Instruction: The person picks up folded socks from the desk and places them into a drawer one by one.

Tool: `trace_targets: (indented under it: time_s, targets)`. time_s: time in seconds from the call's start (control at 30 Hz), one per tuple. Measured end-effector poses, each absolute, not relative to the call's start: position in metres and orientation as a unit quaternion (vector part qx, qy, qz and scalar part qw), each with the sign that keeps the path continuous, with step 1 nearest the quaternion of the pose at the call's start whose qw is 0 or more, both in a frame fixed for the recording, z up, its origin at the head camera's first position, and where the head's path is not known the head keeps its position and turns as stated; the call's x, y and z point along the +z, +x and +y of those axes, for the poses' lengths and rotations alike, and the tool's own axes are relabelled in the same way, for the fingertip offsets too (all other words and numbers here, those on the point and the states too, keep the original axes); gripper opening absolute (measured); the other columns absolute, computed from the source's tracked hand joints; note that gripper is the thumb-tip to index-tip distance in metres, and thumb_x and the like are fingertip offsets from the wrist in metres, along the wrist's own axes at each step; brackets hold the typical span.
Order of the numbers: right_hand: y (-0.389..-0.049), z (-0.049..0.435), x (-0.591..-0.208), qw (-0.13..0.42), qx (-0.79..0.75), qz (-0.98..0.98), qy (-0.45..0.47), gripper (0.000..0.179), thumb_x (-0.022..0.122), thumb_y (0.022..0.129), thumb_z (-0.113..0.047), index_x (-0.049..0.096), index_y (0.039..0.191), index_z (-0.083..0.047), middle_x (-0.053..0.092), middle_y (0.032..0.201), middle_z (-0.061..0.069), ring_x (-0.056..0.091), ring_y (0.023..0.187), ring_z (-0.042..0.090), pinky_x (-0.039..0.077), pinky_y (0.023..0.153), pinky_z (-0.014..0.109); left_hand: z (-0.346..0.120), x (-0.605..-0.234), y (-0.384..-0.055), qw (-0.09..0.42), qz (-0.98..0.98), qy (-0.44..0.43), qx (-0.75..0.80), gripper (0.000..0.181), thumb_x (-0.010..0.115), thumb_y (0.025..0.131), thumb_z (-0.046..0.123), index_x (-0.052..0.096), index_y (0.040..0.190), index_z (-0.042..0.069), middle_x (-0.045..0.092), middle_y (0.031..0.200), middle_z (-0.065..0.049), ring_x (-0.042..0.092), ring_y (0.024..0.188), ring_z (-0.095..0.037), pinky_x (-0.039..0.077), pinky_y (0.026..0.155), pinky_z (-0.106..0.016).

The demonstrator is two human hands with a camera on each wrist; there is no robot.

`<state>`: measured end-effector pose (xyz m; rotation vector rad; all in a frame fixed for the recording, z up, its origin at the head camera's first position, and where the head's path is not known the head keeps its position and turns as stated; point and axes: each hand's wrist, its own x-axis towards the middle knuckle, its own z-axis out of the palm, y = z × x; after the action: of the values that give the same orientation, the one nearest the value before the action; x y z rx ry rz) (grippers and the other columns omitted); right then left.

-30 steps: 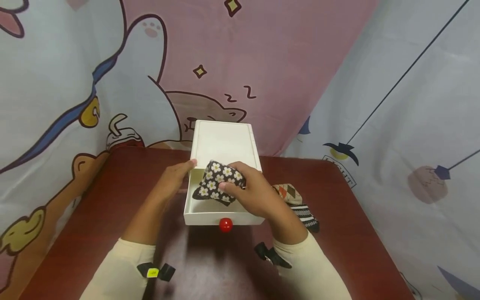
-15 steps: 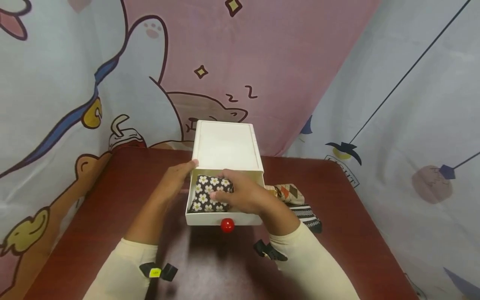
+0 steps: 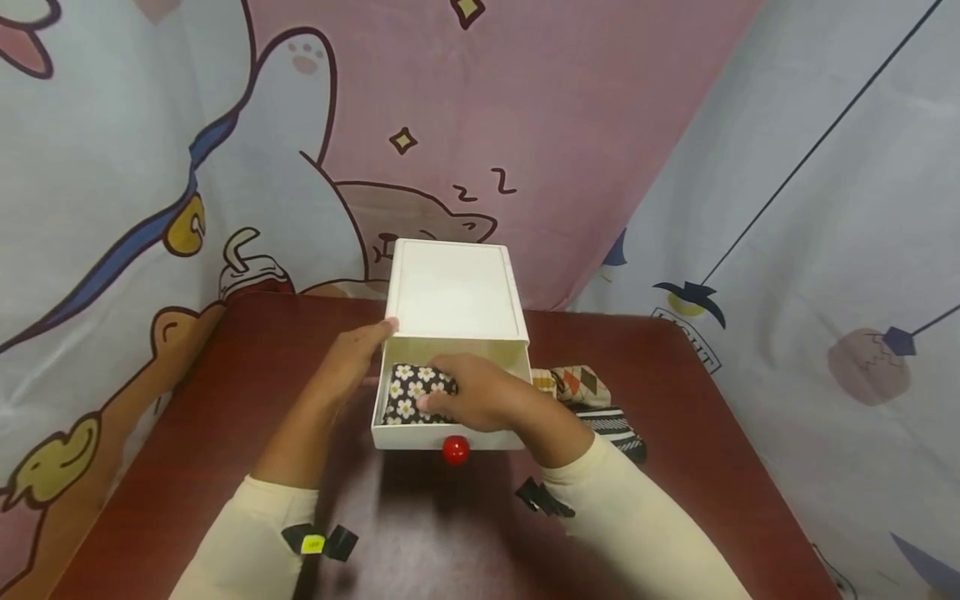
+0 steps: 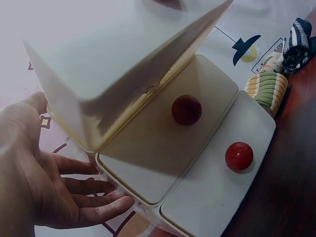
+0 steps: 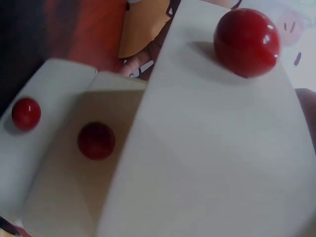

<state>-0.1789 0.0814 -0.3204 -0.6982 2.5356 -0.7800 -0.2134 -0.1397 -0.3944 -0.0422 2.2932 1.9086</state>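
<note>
Squarish floral cloth (image 3: 405, 397) is pinched in the right hand (image 3: 480, 392), left hand (image 3: 348, 360) relaxed against a smooth cabinet (image 3: 457, 287).

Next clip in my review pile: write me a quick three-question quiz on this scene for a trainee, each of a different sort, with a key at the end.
1. Which pattern is on the sock in the open drawer: a) stripes, b) flowers, c) diamonds?
2. True or false: that drawer is the lowest of the three.
3. Which hand is at the outer side of the cabinet?

Key:
1. b
2. False; it is the top one.
3. The left hand.
</note>
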Motion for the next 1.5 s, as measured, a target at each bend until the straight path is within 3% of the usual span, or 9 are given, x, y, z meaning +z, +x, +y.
trace_targets:
  time_s: [0.13, 0.23, 0.4, 0.47, 0.63, 0.87, 1.13, 1.5]
  targets:
    - [-0.177, 0.075, -0.318, 0.19, -0.217, 0.925, -0.247, 0.061, 0.069, 0.108, -0.033, 0.053, 0.159, -0.003, 0.06, 0.157, 0.023, 0.055, 0.151, 0.038, 0.045, 0.128, 0.053, -0.139, -0.393, -0.213, 0.078, 0.77, -0.013, 0.633, 0.071, 0.05, 0.111, 0.058, 0.06, 0.153, 0.002, 0.068, 0.146, -0.027, 0.073, 0.124, -0.037, 0.068, 0.097, -0.051]
    - [-0.176, 0.069, -0.316, 0.197, -0.191, 0.932, -0.236, 0.065, 0.067, 0.11, -0.034, 0.047, 0.164, -0.004, 0.055, 0.161, 0.025, 0.051, 0.154, 0.038, 0.042, 0.131, 0.051, -0.139, -0.392, -0.212, 0.076, 0.774, -0.013, 0.629, 0.072, 0.05, 0.111, 0.058, 0.06, 0.153, 0.001, 0.067, 0.147, -0.027, 0.074, 0.121, -0.034, 0.069, 0.094, -0.048]
    - [-0.177, 0.065, -0.314, 0.206, -0.191, 0.936, -0.214, 0.065, 0.067, 0.11, -0.036, 0.049, 0.162, -0.002, 0.076, 0.13, 0.016, 0.06, 0.147, 0.033, 0.045, 0.129, 0.049, -0.137, -0.39, -0.212, 0.07, 0.774, -0.014, 0.629, 0.071, 0.052, 0.11, 0.057, 0.062, 0.151, 0.0, 0.068, 0.144, -0.029, 0.077, 0.11, -0.026, 0.07, 0.086, -0.042]
    - [-0.177, 0.066, -0.314, 0.201, -0.196, 0.937, -0.208, 0.063, 0.068, 0.109, -0.036, 0.052, 0.159, -0.001, 0.078, 0.124, 0.015, 0.064, 0.142, 0.033, 0.049, 0.126, 0.05, -0.137, -0.389, -0.212, 0.071, 0.775, -0.015, 0.627, 0.071, 0.052, 0.11, 0.058, 0.062, 0.151, 0.001, 0.069, 0.144, -0.028, 0.077, 0.111, -0.027, 0.07, 0.086, -0.042]
    - [-0.174, 0.071, -0.311, 0.179, -0.211, 0.942, -0.187, 0.068, 0.07, 0.107, -0.04, 0.052, 0.16, -0.002, 0.063, 0.155, 0.02, 0.058, 0.148, 0.034, 0.048, 0.125, 0.053, -0.137, -0.388, -0.212, 0.072, 0.778, -0.014, 0.624, 0.072, 0.051, 0.11, 0.058, 0.062, 0.151, 0.001, 0.069, 0.144, -0.028, 0.076, 0.112, -0.028, 0.07, 0.087, -0.042]
    - [-0.166, 0.088, -0.305, 0.133, -0.273, 0.939, -0.158, 0.075, 0.076, 0.102, -0.045, 0.053, 0.159, -0.001, 0.067, 0.15, 0.02, 0.066, 0.138, 0.038, 0.056, 0.116, 0.057, -0.136, -0.391, -0.212, 0.072, 0.778, -0.02, 0.624, 0.071, 0.05, 0.11, 0.057, 0.064, 0.148, -0.001, 0.073, 0.136, -0.028, 0.079, 0.103, -0.021, 0.07, 0.084, -0.041]
    - [-0.157, 0.114, -0.296, 0.044, -0.305, 0.933, -0.185, 0.057, 0.081, 0.099, -0.036, 0.068, 0.141, 0.001, 0.075, 0.134, 0.021, 0.074, 0.121, 0.034, 0.063, 0.103, 0.053, -0.135, -0.391, -0.211, 0.07, 0.776, -0.027, 0.626, 0.072, 0.052, 0.11, 0.056, 0.062, 0.149, -0.003, 0.073, 0.134, -0.03, 0.08, 0.099, -0.019, 0.07, 0.085, -0.041]
    - [-0.152, 0.148, -0.29, -0.048, -0.385, 0.915, -0.114, 0.038, 0.087, 0.096, -0.028, 0.076, 0.121, -0.001, 0.079, 0.111, 0.015, 0.076, 0.1, 0.029, 0.066, 0.088, 0.046, -0.136, -0.392, -0.21, 0.078, 0.778, -0.023, 0.623, 0.074, 0.049, 0.111, 0.057, 0.06, 0.151, -0.003, 0.073, 0.136, -0.031, 0.079, 0.099, -0.019, 0.07, 0.083, -0.039]
